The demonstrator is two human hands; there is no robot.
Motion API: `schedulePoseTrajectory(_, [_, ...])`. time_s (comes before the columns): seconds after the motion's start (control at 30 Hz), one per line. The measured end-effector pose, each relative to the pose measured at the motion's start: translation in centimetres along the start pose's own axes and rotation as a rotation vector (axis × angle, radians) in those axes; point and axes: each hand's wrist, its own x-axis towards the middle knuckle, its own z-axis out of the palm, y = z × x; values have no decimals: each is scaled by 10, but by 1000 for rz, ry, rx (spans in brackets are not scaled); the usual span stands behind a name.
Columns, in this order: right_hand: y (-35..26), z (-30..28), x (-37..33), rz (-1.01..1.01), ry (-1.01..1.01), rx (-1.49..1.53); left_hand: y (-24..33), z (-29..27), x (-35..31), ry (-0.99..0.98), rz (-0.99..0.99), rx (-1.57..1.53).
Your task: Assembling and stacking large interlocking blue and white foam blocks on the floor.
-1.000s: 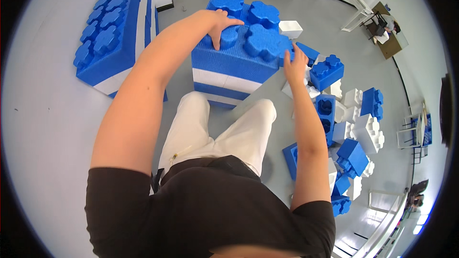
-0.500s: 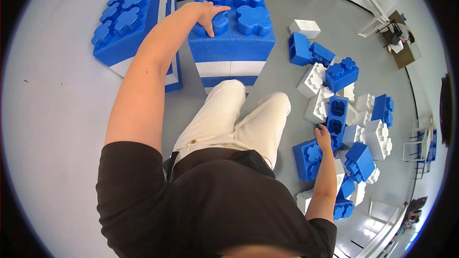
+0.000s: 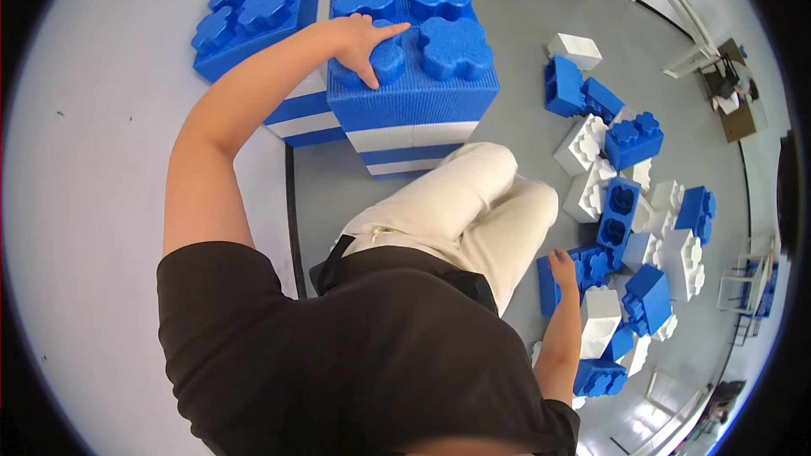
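Note:
My left hand (image 3: 361, 44) rests on the near-left stud of a large blue toy building block (image 3: 414, 93), with thumb and index finger stretched apart. That block is the top of a tall stack of blue and white layers (image 3: 414, 137) in front of me. Low at my right side hangs my right hand (image 3: 563, 270), its fingers loosely apart and nothing seen in it. It appears in front of a blue block (image 3: 549, 289) on the floor; I cannot tell whether they touch.
Another striped stack (image 3: 245, 13) stands at the left by the pale wall (image 3: 101, 203). Blue and white blocks lie heaped on the grey floor to the right, among them a white block (image 3: 600, 321). A person sits by a brown desk (image 3: 737, 122) at the far right.
My view and body have turned, with my legs shifting right in the picture. My left hand stays on the same stud. My right hand appears slightly lower, beside the heap.

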Motion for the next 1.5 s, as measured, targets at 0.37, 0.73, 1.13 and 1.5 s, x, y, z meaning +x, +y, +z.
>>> schedulePoseTrajectory(0.37, [-6,-17,46,175,49,178,-41,61,-136,26,-52,-24])
schedulePoseTrajectory(0.73, [-76,-56,135,-230,197,68,-41,56,-118,98,30,6])
schedulePoseTrajectory(1.13, [-466,50,-23,-498,-396,412,-10,44,-112,148,111,-43])
schedulePoseTrajectory(1.5, [-518,68,-50,-412,-564,414,-15,76,-154,363,200,-55])
